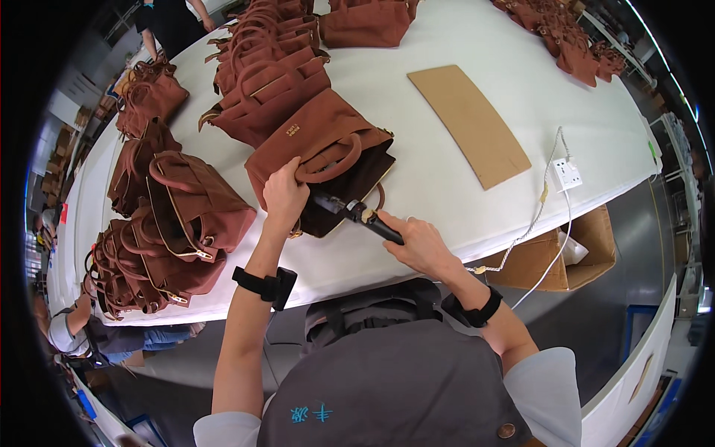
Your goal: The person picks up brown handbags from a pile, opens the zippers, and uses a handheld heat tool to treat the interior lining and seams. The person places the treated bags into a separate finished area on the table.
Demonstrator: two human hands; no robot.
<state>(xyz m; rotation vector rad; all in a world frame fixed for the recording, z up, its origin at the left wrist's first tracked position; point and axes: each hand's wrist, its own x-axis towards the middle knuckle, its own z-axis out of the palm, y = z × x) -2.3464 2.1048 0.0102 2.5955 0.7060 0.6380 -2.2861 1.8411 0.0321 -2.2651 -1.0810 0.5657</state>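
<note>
A brown handbag [313, 127] lies tipped on the white table in front of me, its opening toward my body and its dark inside partly showing. My left hand [286, 195] is closed on the bag's rim beside the base of a rolled handle [332, 165]. In my right hand [423, 244] is a black-handled corded tool [381, 226], pointed left into the bag's opening. Its metal front end reaches the lining by my left fingers; the tip is partly hidden, so I cannot tell its exact kind.
More brown handbags stand in a row [272, 82] behind and in a pile [167, 238] at left. A cardboard sheet [469, 123] lies at right. A white power strip [567, 174] with cords sits near the edge, above a cardboard box [588, 253]. Other people stand around the table.
</note>
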